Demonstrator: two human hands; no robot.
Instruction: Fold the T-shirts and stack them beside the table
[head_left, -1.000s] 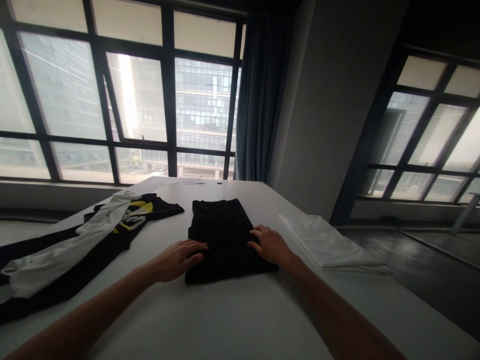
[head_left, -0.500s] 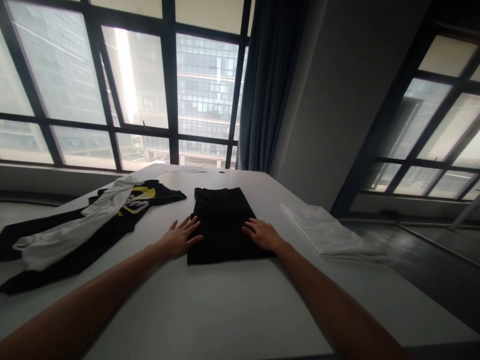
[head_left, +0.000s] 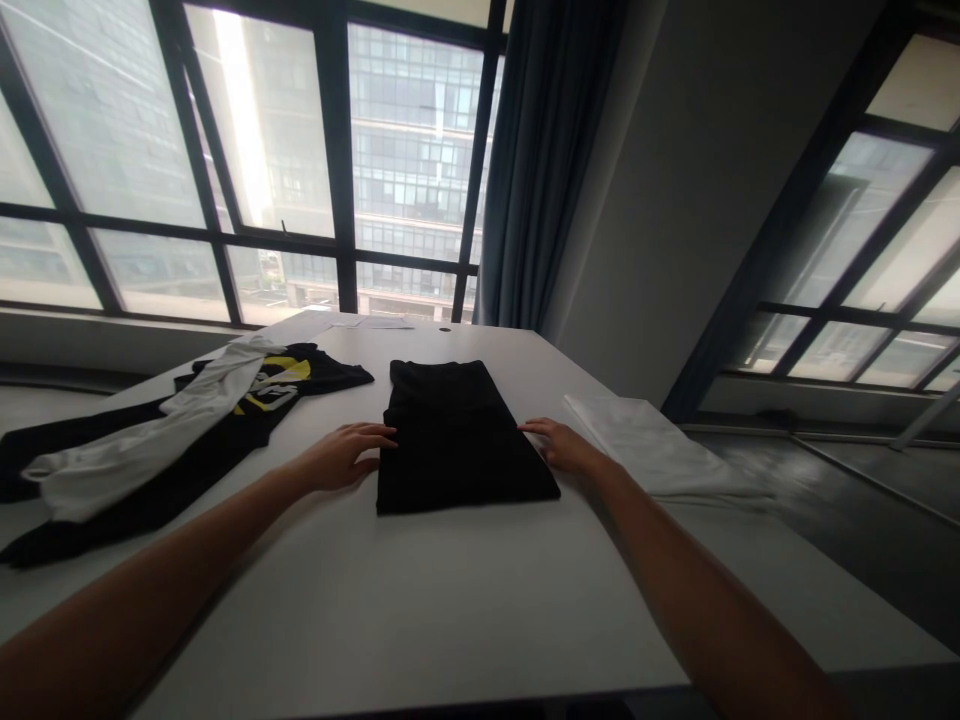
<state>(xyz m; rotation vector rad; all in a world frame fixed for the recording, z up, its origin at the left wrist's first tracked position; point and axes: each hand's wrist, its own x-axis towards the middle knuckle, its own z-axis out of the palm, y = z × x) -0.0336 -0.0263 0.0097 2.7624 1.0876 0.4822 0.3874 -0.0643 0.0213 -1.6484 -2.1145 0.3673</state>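
Observation:
A folded black garment (head_left: 461, 440) lies flat on the white table (head_left: 405, 610) in front of me; its exact kind does not show. At its left edge is my left hand (head_left: 346, 455), fingers stretched out and their tips touching the cloth. My right hand (head_left: 562, 447) is beside the right edge, fingers extended toward the fabric, with the fingertips at its border. Neither hand grips the cloth.
To the left lie a black garment with a yellow print (head_left: 289, 375) and a white-grey garment (head_left: 150, 440) across it. A folded white cloth (head_left: 652, 445) sits on the right. Papers (head_left: 371, 322) lie at the far end, before windows and a blue curtain (head_left: 532, 180).
Both hands have slid outward from the top of the black garment to its side edges. The view has tilted down slightly.

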